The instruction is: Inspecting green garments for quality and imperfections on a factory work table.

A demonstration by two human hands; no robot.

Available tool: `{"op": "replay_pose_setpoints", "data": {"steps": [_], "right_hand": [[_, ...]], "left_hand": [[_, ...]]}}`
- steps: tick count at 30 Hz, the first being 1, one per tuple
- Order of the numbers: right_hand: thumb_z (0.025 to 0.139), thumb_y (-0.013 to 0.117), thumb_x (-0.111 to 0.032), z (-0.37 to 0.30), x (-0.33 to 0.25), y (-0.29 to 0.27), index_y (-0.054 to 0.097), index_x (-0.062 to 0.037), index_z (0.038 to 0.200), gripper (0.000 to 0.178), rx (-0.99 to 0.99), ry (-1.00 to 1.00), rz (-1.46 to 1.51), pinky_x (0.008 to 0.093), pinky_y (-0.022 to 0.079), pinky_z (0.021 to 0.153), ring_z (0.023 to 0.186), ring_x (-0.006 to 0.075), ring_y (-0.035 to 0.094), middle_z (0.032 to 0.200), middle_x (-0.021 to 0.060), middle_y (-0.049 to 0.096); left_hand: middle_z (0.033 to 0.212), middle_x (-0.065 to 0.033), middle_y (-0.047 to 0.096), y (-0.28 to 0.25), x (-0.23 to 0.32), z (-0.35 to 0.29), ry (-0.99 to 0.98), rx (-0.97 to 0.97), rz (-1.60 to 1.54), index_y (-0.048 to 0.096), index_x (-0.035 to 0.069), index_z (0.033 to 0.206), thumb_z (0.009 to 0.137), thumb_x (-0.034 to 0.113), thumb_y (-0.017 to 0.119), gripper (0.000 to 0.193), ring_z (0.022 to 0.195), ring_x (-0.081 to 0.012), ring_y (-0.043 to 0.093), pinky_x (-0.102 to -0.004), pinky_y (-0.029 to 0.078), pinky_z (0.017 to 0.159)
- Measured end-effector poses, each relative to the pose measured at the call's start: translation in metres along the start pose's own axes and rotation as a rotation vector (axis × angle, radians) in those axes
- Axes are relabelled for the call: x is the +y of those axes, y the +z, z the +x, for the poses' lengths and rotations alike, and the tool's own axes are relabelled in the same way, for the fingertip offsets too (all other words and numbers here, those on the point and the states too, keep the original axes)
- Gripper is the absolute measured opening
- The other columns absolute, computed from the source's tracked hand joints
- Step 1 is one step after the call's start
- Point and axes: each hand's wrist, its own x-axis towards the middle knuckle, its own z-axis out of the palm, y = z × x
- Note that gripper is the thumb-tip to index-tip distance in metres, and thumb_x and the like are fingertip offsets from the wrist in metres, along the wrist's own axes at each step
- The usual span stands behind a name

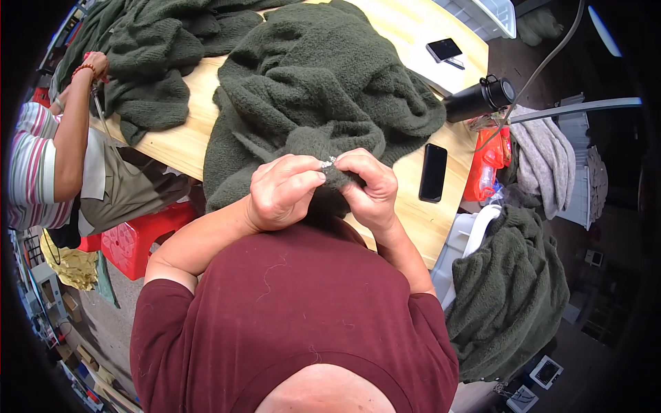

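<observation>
A dark green fuzzy knit garment (310, 62) lies heaped on the table in front of me, its near part hanging toward my chest. My left hand (286, 191) is closed in a pinch at the garment's near edge. Close beside it, my right hand (368, 184) pinches the same edge from the other side, thumb and forefinger together. Between the fingertips shows a small whitish tuft (326, 164), like thread or bits of yarn; its exact kind is too small to tell. The cloth below the fingers is partly hidden by my hands.
On the wooden table (406, 180) lie a black phone (433, 172), a black bottle (480, 99) and another dark device (444, 49). A co-worker (51, 155) handles green knitwear (155, 62) at left, near a red stool (141, 237). Green knitwear (509, 296) drapes over a white bin (451, 265) at right.
</observation>
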Motion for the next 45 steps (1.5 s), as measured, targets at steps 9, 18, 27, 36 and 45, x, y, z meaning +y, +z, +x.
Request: {"op": "replay_pose_setpoints", "data": {"steps": [9,18,27,36,45], "right_hand": [[0.055,0.052,0.012,-0.004,-0.006,0.004,0.054,0.0003,0.081,0.029,0.046,-0.003,-0.029,0.0294,0.045,0.059,0.068,0.0242,0.057,0.076,0.0116,0.056],[0.063,0.052,0.012,-0.018,-0.008,0.005,0.051,0.0023,0.083,0.022,0.041,0.105,-0.081,0.0261,0.044,0.06,0.068,0.0188,0.054,0.075,0.0112,0.055],[0.054,0.054,0.013,-0.022,-0.011,0.022,0.049,0.0016,0.08,0.029,0.149,-0.112,-0.168,0.0316,0.043,0.052,0.059,0.0274,0.053,0.07,0.0129,0.051],[0.063,0.054,0.014,-0.022,-0.002,0.017,0.052,0.0008,0.082,0.023,0.166,0.021,-0.291,0.028,0.044,0.056,0.062,0.0232,0.055,0.074,0.0128,0.055],[0.064,0.064,0.004,-0.027,-0.004,-0.01,0.061,-0.0012,0.086,0.023,0.018,0.006,-0.364,0.0282,0.045,0.054,0.061,0.022,0.056,0.071,0.01,0.055]], "left_hand": [[0.077,-0.0123,0.061,-0.001,0.007,0.003,-0.321,-0.043,-0.278,0.056,0.001,0.081,0.066,-0.011,0.062,0.02,0.07,-0.0216,0.061,-0.0273,0.049,0.062],[0.071,-0.0119,0.058,0.005,0.009,-0.001,-0.189,-0.017,-0.161,0.057,0.0,0.078,0.062,-0.013,0.06,0.021,0.062,-0.0235,0.059,-0.0288,0.048,0.053],[0.069,-0.0133,0.057,0.005,0.006,0.002,-0.053,0.02,-0.103,0.054,-0.001,0.077,0.058,-0.014,0.059,0.024,0.059,-0.025,0.059,-0.0297,0.049,0.051],[0.07,-0.0122,0.057,0.009,-0.003,-0.003,-0.254,-0.034,-0.121,0.054,-0.001,0.078,0.062,-0.014,0.058,0.021,0.058,-0.0236,0.058,-0.0281,0.046,0.054],[0.064,0.0048,0.054,-0.003,-0.019,0.0,-1.155,-0.296,-0.891,0.06,0.001,0.069,0.08,0.005,0.057,0.012,0.057,-0.0008,0.042,-0.0185,0.034,0.05]]}}
